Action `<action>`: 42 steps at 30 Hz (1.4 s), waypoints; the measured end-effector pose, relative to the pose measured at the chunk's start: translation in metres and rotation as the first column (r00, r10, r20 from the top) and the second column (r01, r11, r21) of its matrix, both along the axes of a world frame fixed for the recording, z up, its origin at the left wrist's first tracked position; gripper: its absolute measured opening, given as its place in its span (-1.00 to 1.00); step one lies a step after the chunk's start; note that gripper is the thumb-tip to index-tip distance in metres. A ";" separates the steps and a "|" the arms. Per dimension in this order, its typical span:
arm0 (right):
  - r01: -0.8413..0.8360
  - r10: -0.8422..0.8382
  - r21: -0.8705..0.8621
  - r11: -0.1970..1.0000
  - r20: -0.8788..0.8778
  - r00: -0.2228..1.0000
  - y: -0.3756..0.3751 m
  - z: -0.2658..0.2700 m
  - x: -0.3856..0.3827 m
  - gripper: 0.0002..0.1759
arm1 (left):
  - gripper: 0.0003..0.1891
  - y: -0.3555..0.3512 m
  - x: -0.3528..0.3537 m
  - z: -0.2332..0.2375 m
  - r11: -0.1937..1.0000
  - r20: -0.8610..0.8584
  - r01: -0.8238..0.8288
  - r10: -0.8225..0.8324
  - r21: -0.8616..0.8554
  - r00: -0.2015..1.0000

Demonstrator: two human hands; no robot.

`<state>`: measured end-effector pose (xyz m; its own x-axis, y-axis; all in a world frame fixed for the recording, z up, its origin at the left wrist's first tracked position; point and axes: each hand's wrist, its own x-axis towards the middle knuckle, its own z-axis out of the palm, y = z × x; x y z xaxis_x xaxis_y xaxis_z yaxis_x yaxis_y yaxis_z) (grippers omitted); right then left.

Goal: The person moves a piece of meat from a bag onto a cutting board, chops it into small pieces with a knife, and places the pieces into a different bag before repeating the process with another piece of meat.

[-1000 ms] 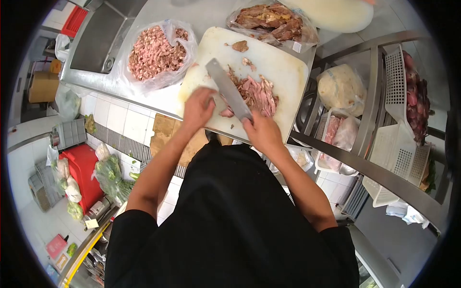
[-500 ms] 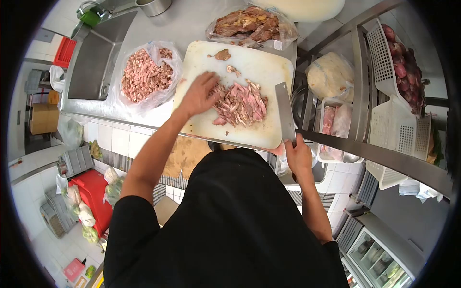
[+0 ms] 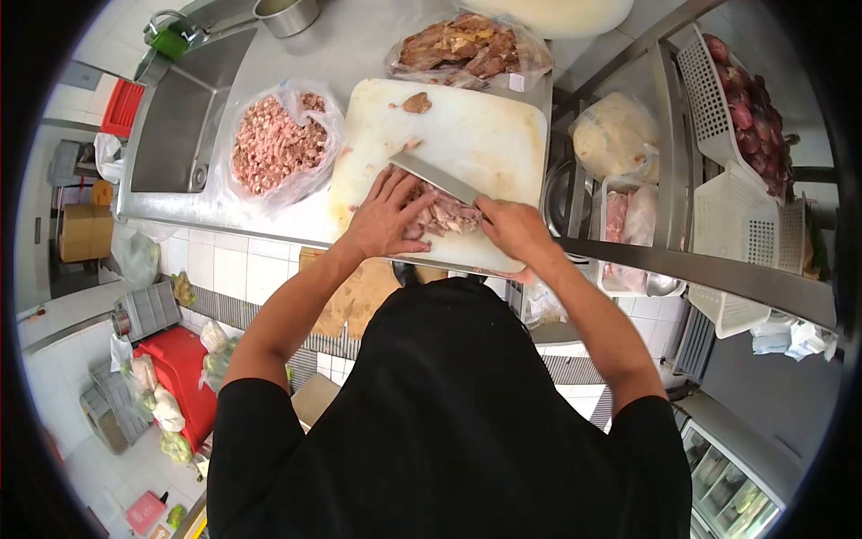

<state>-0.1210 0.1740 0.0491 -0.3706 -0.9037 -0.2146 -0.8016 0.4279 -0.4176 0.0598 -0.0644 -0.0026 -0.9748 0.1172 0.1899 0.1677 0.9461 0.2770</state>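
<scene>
On the white cutting board lies a pile of sliced meat. My left hand rests on the pile's left side with its fingers spread. A broad-bladed cleaver lies slantwise along the pile's far side, its tip near my left fingers. My right hand is closed around the cleaver's handle, at the right end of the pile. A single brown piece of meat sits farther up the board. Part of the pile is hidden beneath my left hand and the blade.
Left of the board, a plastic bag holds chopped meat. Behind it is another bag of large brown meat pieces. A steel sink is at the far left. On the right, a metal rack carries white baskets.
The cleaver has swung from the board's right edge to the pile's far side, carried by my right hand. My left hand has shifted nearer and right, and the meat is bunched closer together.
</scene>
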 end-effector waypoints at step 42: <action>0.600 -0.575 -0.022 0.800 0.260 0.776 0.046 0.010 -0.012 -0.65 | -0.21 0.036 -0.045 -0.030 0.706 0.045 -0.626 0.651 0.331 0.758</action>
<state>-0.1329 0.2198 0.0590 -0.7876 -0.5472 -0.2834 -0.2840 0.7305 -0.6211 0.0145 -0.0285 -0.0331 -0.7775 -0.6043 0.1742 -0.4139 0.7002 0.5817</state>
